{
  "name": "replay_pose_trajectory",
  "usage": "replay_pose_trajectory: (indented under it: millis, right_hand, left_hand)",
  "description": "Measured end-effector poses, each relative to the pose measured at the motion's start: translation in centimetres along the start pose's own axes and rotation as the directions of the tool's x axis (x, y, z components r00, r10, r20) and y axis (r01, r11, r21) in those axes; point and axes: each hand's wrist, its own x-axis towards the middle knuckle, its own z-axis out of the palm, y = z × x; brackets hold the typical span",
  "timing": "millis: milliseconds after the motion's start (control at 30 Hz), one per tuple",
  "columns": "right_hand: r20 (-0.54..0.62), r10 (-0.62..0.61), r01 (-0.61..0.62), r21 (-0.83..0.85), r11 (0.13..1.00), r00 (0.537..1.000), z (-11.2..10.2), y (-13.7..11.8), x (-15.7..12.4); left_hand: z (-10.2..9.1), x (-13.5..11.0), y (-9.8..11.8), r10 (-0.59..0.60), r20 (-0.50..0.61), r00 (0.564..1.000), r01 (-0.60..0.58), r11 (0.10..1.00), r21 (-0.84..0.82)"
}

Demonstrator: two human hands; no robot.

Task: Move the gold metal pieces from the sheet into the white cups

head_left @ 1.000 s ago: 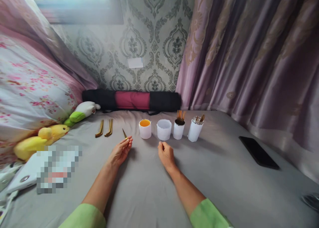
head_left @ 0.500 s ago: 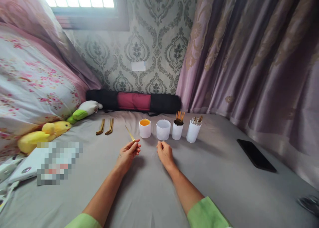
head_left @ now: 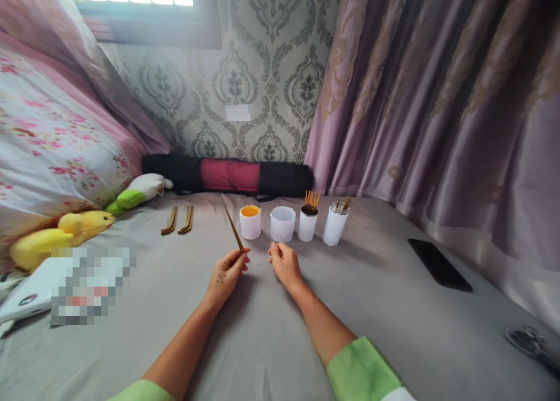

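Note:
My left hand (head_left: 227, 274) is closed in a pinch round a slim, tapering gold-brown stick (head_left: 234, 227), which points up and away with its thin end at the top. Beside it, my right hand (head_left: 285, 263) is curled, fingertips together; whatever it holds, if anything, is hidden. Beyond the hands stand a white cup with orange inside (head_left: 250, 226), a wide whitish cup (head_left: 282, 226), a white cup with a dark inside and thin orange sticks (head_left: 307, 227), and a taller white jar with brownish sticks (head_left: 335, 227).
Two sets of bent gold sticks (head_left: 168, 221) lie on the grey sheet at left. Plush toys (head_left: 65, 237) and a white device (head_left: 28, 299) are farther left. A black phone (head_left: 440, 265) lies at right, a black-and-red roll (head_left: 230, 175) along the wall.
The stick in my left hand has turned more upright and shows more of its length. My right hand has shifted slightly left and up in the picture. The view has moved a little.

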Motion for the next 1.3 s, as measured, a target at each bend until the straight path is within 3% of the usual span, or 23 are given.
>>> replay_pose_trajectory:
  millis: [267, 700, 967, 1300]
  right_hand:
    - [0.032, -0.012, 0.008, 0.127, 0.992, 0.999, 0.1, -0.9, -0.3]
    - [0.102, 0.049, -0.083, 0.361, 0.929, 0.994, -0.2, -2.3, -0.5]
    - [0.133, 0.063, -0.120, 0.485, 0.866, 0.989, -0.2, -2.5, -0.4]
    - [0.176, 0.114, -0.193, 0.540, 0.819, 0.978, -0.1, -2.7, -0.4]
  left_hand:
    - [0.1, -0.2, -1.2, 0.157, 0.076, 0.985, -0.170, 0.965, 0.198]
    - [0.6, -1.0, 0.0, 0.323, 0.182, 0.929, -0.368, 0.864, 0.344]
    - [0.4, -1.0, -0.1, 0.346, 0.281, 0.895, -0.444, 0.747, 0.494]
    - [0.3, -1.1, -0.1, 0.357, 0.334, 0.872, -0.487, 0.682, 0.545]
